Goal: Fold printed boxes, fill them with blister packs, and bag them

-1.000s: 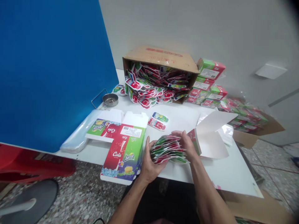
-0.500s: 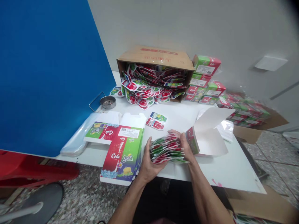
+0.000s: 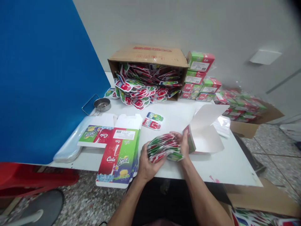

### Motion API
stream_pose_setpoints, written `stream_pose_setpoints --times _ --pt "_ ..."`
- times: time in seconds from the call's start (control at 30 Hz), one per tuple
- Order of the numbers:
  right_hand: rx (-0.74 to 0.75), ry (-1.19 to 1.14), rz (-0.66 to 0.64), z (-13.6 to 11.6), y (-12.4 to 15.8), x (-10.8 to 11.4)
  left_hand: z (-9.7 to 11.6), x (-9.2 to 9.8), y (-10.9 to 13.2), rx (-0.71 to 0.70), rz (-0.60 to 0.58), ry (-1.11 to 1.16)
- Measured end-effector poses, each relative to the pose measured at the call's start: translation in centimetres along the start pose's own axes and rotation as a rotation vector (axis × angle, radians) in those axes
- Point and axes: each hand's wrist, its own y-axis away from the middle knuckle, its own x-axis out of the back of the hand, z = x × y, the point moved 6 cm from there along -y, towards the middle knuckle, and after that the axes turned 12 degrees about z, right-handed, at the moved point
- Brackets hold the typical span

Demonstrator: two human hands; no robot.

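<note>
And there's the stack of packets (image 3: 164, 148), red and green edges flashing against white! The flat carton (image 3: 118, 156) splits red on one side, green on the other, purple-blue low down, and behind it a bold blue panel (image 3: 47, 78).

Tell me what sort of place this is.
Probably a small packing workroom: a cardboard carton spilling printed Cola and Sprite packets, stacked printed boxes, and a flat box blank on a white table.

One cardboard box (image 3: 148, 53); one opened printed carton (image 3: 207, 128); one metal dish (image 3: 102, 104)
</note>
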Motion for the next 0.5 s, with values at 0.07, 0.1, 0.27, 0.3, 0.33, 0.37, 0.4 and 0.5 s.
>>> stream_pose_setpoints --times 0.07,0.1,0.27,0.3,0.33,0.37,0.4,0.5 --pt "-0.004 -0.022 -0.138 -0.2 0.7 0.1 0.3 -0.1 0.0 0.034 0.013 0.028" --pt "0.002 -0.032 -0.205 -0.3 1.5 0.4 0.5 -0.2 0.1 0.045 0.018 0.036" --pt "0.138 0.108 -0.449 -1.0 5.5 2.6 1.2 -0.3 -0.1 0.075 -0.005 0.050" --pt "0.182 0.183 -0.485 -1.1 5.9 2.7 1.2 -0.3 -0.2 0.077 -0.013 0.059" --pt "0.230 0.260 -0.501 -1.2 6.1 2.6 1.1 -0.2 -0.2 0.076 -0.027 0.068" --pt "0.277 0.330 -0.497 -1.3 6.0 2.5 0.9 -0.1 -0.2 0.071 -0.051 0.075" --pt "0.317 0.384 -0.476 -1.5 5.6 2.3 0.7 0.0 -0.2 0.069 -0.086 0.073" --pt "0.375 0.466 -0.454 -1.8 4.1 1.6 -0.3 0.2 0.1 0.081 -0.216 0.017"
